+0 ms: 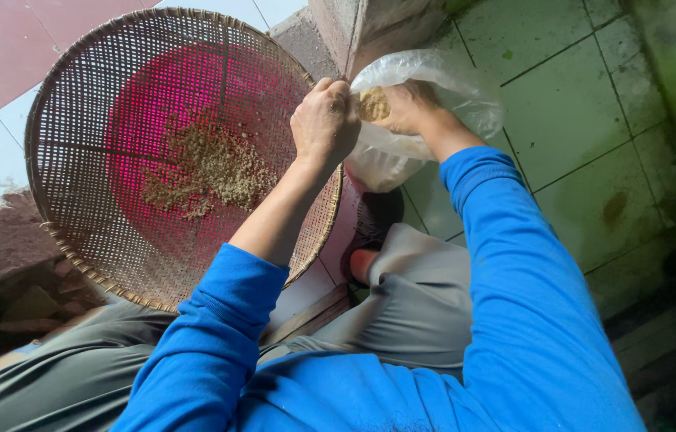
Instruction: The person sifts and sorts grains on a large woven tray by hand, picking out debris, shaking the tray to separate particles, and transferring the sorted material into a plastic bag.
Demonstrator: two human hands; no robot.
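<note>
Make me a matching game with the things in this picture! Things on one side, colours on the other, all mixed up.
Things:
1. woven tray
2. plastic bag
3. sleeve
4. floor tiles

Colours:
A. clear
B. blue
C. pale green
D. tan, with pink showing through

Pairs: 1-D, 2-A, 3-B, 4-C

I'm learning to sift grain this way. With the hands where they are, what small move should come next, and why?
Probably lift the right hand out of the bag and carry it over the sieve. It is inside the bag with grain at its fingers, the left hand grips the bag's rim, and only a small heap lies on the sieve.
</note>
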